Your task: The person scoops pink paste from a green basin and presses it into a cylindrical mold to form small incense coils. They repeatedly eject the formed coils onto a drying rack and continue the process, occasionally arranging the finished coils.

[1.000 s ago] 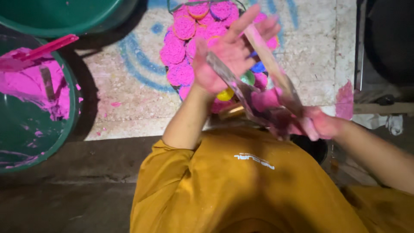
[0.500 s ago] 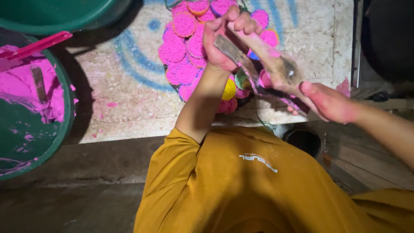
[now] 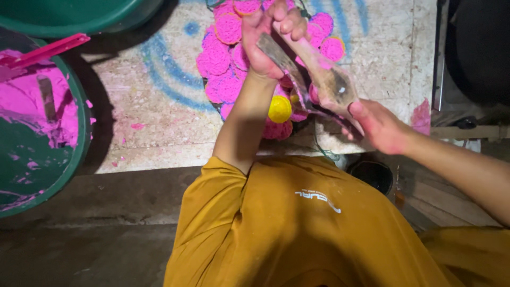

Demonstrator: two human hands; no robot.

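My left hand [image 3: 265, 40] grips the far end of a long clear plastic sleeve [image 3: 319, 77], fingers curled round it. My right hand [image 3: 380, 127], stained pink, holds the sleeve's near end, so the sleeve slants between both hands. Under the hands lies a heap of round pink ridged discs [image 3: 223, 64] on the pale stone slab [image 3: 154, 111]. One yellow disc [image 3: 279, 109] sits at the near side of the heap, just below the sleeve. My mustard-yellow shirt [image 3: 297, 228] fills the bottom of the view.
A green basin [image 3: 48, 165] smeared with pink paste stands at the left, with a pink stick [image 3: 45, 52] over its rim. Another green basin [image 3: 79, 16] is at the top left. Blue curved marks [image 3: 159, 79] cross the slab. A dark round container [image 3: 374, 175] is by my right side.
Both hands have carried the sleeve farther from my body and over the pink heap. The right hand has slid closer to the left along it.
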